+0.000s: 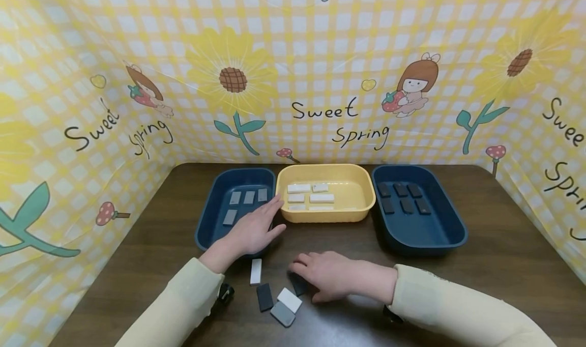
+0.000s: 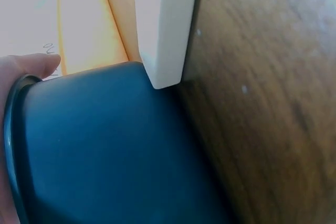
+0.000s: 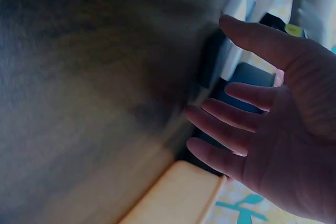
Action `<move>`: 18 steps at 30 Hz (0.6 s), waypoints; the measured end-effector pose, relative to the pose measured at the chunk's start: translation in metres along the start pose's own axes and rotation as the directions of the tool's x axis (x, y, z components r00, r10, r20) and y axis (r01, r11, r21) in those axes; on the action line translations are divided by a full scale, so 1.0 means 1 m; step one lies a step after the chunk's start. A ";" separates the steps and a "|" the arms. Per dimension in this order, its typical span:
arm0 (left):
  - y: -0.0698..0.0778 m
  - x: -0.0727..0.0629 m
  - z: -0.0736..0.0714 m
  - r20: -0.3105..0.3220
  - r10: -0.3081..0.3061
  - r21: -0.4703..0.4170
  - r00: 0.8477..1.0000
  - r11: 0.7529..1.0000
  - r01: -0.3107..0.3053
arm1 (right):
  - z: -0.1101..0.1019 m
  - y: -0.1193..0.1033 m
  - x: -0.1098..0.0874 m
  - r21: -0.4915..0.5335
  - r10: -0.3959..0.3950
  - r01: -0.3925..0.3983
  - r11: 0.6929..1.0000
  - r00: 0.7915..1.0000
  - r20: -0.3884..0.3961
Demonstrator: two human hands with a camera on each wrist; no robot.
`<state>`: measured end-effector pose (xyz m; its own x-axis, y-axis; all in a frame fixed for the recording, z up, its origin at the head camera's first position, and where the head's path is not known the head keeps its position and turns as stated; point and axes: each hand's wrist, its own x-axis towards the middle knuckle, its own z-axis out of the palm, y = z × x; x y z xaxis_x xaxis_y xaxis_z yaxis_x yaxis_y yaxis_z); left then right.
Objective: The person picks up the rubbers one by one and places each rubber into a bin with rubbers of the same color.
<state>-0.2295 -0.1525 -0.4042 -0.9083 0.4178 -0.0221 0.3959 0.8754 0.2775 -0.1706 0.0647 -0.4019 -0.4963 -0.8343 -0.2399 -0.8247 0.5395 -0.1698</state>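
My left hand (image 1: pixel 254 230) reaches over the right side of the left blue tray (image 1: pixel 201 230), fingers straight, tips near the yellow tray (image 1: pixel 327 216); nothing shows in its grasp. A white block (image 1: pixel 256 271) lies on the table just below that tray, and looms large in the left wrist view. My right hand (image 1: pixel 327 275) is low over the table with loosely bent, spread fingers around a black block (image 1: pixel 298 285). Contact with it cannot be made out. Left of this hand lie another black block (image 1: pixel 264 297), a white block (image 1: pixel 290 300) and a grey block (image 1: pixel 283 314).
Several grey blocks (image 1: pixel 230 217) sit in the left blue tray. The yellow tray has several white blocks (image 1: pixel 322 198). A right blue tray (image 1: pixel 458 230) contains several black blocks (image 1: pixel 406 206). Behind the brown table (image 1: pixel 151 245) hangs a yellow checked cloth (image 1: pixel 316 138).
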 end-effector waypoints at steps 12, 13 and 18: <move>-0.001 0.000 0.004 -0.017 0.006 0.004 1.000 1.000 -0.006 | 0.007 -0.004 0.014 -0.144 -0.041 0.033 0.989 0.998 -0.050; -0.001 0.000 0.004 -0.015 0.005 0.003 1.000 1.000 -0.005 | 0.007 -0.004 0.014 -0.156 -0.042 0.033 0.987 0.998 -0.054; -0.001 0.001 0.003 -0.020 0.004 0.002 1.000 1.000 -0.004 | 0.007 -0.005 0.016 -0.191 -0.052 0.038 0.981 0.996 -0.069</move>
<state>-0.2303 -0.1526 -0.4070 -0.9091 0.4167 -0.0014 0.4002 0.8740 0.2758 -0.1727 0.0499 -0.4114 -0.4703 -0.8670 -0.1646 -0.8795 0.4758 0.0068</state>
